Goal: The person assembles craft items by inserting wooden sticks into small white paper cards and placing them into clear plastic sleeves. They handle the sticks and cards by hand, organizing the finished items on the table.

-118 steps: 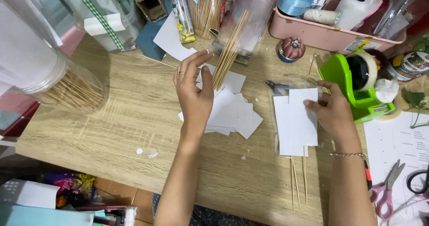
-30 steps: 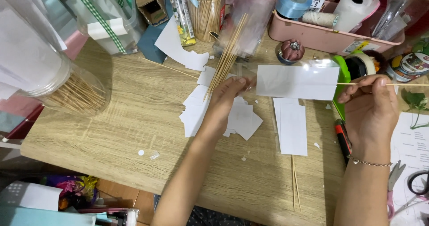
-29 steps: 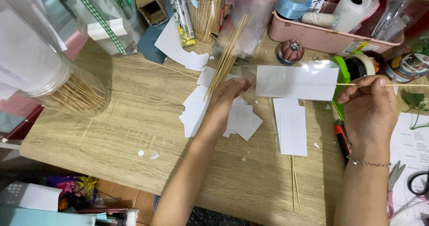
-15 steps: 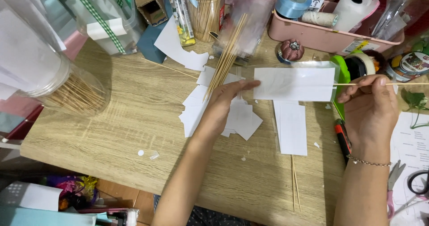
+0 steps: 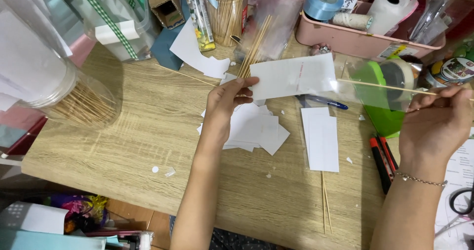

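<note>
My left hand (image 5: 224, 102) pinches the left edge of a white paper rectangle (image 5: 294, 75) held up above the wooden table (image 5: 148, 131). A clear strip of tape or film runs from the paper's right edge toward my right hand (image 5: 434, 124). That hand grips a thin wooden skewer (image 5: 380, 86) lying across the clear strip, level with the paper. Below the paper lie a loose pile of white paper pieces (image 5: 252, 129) and a neat stack of white rectangles (image 5: 322, 137). Two more skewers (image 5: 326, 208) rest near the table's front edge.
A green tape dispenser (image 5: 382, 106) and a red-black cutter (image 5: 380, 156) sit by my right hand. A pink tray (image 5: 355, 37) with ribbon and rolls stands at the back. A clear jar of skewers (image 5: 74, 102) lies on the left. Scissors (image 5: 461, 205) are at the far right.
Both hands left the table, where they were pressing paper stacks. They now hold the paper rectangle and skewer up between them; over the last second the paper shifted slightly left.
</note>
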